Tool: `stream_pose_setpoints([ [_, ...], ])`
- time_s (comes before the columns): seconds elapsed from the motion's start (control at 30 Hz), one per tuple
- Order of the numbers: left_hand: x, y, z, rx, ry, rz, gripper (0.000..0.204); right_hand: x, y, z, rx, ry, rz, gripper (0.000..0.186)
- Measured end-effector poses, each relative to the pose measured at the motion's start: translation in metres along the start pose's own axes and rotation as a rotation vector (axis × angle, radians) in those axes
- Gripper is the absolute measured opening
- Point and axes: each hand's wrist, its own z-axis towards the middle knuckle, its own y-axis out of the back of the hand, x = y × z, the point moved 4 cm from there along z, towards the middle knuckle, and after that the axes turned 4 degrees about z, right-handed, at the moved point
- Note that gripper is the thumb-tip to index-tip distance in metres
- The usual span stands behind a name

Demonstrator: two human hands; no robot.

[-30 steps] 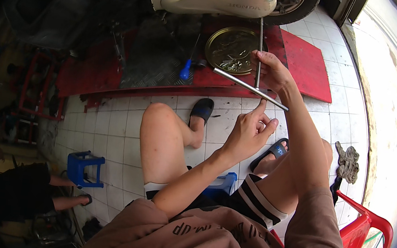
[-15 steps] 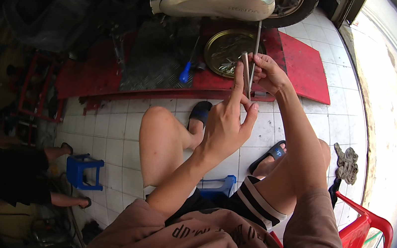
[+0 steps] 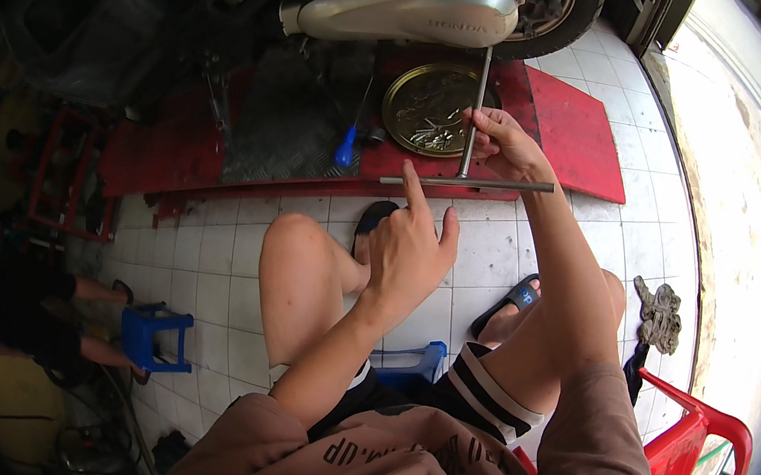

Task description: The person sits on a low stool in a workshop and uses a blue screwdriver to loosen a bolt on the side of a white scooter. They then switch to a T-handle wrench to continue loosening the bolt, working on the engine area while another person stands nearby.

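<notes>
A metal T-handle wrench (image 3: 470, 148) reaches from the underside of the scooter's silver engine cover (image 3: 410, 13) toward me. Its long crossbar lies sideways at the near end. My right hand (image 3: 500, 145) grips the shaft between thumb and fingers, above the crossbar. At the crossbar's left end is my left hand (image 3: 410, 251), index finger stretched out against the bar and thumb spread apart; its other fingers are partly hidden. The wrench's far tip is hidden at the cover's lower edge.
A round metal tray (image 3: 393, 124) with small bolts sits on the red lift platform (image 3: 572, 133), near a blue-handled screwdriver (image 3: 345, 148). A blue stool (image 3: 154, 337) and another person's legs (image 3: 97, 349) are at left. A red chair (image 3: 675, 445) stands at right.
The crossbar has swung from pointing toward me to lying sideways. My left hand has moved slightly down and left, its finger now at the bar's left end. My right hand stays on the shaft.
</notes>
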Motion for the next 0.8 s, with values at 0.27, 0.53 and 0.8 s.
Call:
stream_pose_setpoints([
  [0.27,-0.027,0.018,0.002,-0.104,-0.197,-0.388,0.066,0.005,0.001,0.000,-0.042,0.060,0.076,0.022],
  [0.53,-0.036,0.025,-0.005,0.006,-0.214,-0.460,0.073,0.002,0.002,0.002,-0.074,0.054,0.039,0.021],
  [0.8,-0.032,0.023,-0.013,0.108,-0.284,-0.540,0.068,0.003,0.003,0.007,-0.084,0.033,0.055,0.021],
])
